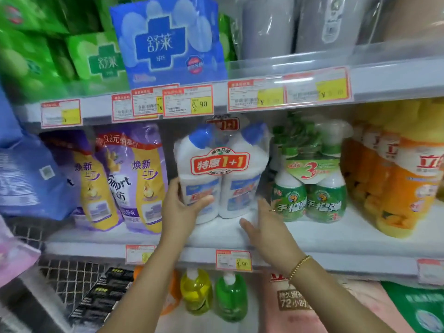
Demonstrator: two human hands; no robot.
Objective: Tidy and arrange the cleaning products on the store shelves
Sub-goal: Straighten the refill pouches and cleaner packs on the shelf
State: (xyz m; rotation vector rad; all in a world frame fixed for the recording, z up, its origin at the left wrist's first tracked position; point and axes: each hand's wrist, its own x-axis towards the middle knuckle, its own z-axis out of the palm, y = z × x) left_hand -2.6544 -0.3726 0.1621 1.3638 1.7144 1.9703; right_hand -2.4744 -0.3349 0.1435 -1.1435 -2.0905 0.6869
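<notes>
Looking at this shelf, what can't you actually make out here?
All in the head view:
- Most prices on the upper shelf tags: blurred.
- Lower label of the twin pack of white bottles: blurred and partly covered by the left hand.
- Whether the right hand touches that pack: unclear from this angle.
- The orange bottles: cut off by the right edge.
- Print on the black packs below: too small.

You are looking at a twin pack of bottles (221,174) in opaque white plastic with blue plastic caps (200,137), bound in clear glossy film, beside purple refill pouches (134,179) of shiny, creased plastic film. The shelf (312,236) shows a smooth white finish, and its price tags (187,100) are paper behind clear plastic. At lower left the wire mesh (69,277) looks like metal; the yellow bottle (196,292) and green bottle (231,299) below are translucent glossy plastic.
</notes>
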